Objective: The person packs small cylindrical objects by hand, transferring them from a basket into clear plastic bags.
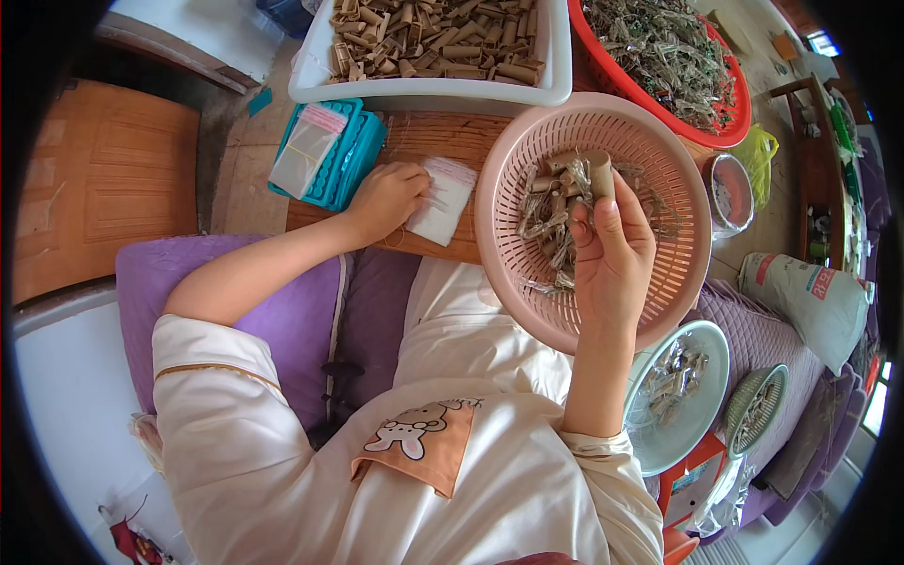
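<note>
My right hand (617,235) holds a short brown cardboard tube (601,175) upright between thumb and fingers, over a pink slotted basket (504,202). Inside that basket lie more tubes and clear plastic-wrapped bundles (541,226). My left hand (388,200) rests on the wooden table, its fingers curled together at the left edge of a stack of clear plastic bags (443,209). The fingertips appear to pinch the top bag, though the grip is partly hidden. Left of this hand, another banded stack of clear bags (306,151) lies on a teal plastic tray (354,155).
A white bin (433,91) full of cardboard pieces stands at the far side. Beside it is a red basket (739,104) of plastic-wrapped bundles. At the right are a small tub (730,193), a pale green basin (711,348), a green basket (774,395) and a white sack (810,301).
</note>
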`<state>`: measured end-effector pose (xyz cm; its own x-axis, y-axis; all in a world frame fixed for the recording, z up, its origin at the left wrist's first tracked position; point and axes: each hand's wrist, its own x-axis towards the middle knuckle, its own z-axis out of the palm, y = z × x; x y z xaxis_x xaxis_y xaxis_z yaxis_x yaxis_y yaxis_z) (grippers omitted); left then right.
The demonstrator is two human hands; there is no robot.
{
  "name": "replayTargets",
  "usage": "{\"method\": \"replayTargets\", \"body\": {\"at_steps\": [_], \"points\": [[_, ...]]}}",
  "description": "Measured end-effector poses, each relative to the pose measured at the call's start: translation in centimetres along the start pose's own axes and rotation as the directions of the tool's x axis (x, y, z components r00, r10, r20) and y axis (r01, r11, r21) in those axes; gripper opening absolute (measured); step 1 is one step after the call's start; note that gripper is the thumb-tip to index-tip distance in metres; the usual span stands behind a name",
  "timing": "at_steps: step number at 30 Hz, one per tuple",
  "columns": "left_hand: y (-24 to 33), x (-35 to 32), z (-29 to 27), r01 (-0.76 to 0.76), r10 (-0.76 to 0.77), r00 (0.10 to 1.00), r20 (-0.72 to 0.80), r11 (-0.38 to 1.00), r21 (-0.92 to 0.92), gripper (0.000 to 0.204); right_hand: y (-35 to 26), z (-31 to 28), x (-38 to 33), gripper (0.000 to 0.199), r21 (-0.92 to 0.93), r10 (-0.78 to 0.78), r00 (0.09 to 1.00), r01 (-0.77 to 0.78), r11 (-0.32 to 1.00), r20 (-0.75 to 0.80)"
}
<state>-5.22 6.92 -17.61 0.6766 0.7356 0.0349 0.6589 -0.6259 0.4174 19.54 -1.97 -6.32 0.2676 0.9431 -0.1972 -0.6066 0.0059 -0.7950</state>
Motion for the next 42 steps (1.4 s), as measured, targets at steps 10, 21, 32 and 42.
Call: {"method": "replayTargets", "body": {"at_steps": [10, 21, 32, 42], "points": [[0.8, 0.8, -0.1, 0.244, -0.289, 0.950, -0.117, 0.923, -0.297, 0.035, 0.2, -0.1, -0.1, 0.036, -0.018, 0.011, 1.000, -0.010, 1.000, 0.008], [1.4, 0.1, -0.3, 0.252, -0.257, 0.965, -0.060, 0.965, -0.079, 0.012, 0.3, -0.1, -0.3, 0.035, -0.039, -0.008, 1.000, 0.008, 0.999, 0.002], [1.1, -0.2, 0.5, 0.115, -0.141, 0.969, -0.202, 0.984, -0.134, 0.013, 0.4, -0.2, -0.4, 0.034, -0.049, -0.005, 1.000, 0.006, 0.999, 0.008], [1.5, 0.1, 0.2, 0.288, -0.339, 0.929, -0.148, 0.914, -0.285, 0.028, 0.4, -0.2, -0.4, 0.034, -0.060, -0.009, 1.000, 0.010, 0.998, 0.010]]}}
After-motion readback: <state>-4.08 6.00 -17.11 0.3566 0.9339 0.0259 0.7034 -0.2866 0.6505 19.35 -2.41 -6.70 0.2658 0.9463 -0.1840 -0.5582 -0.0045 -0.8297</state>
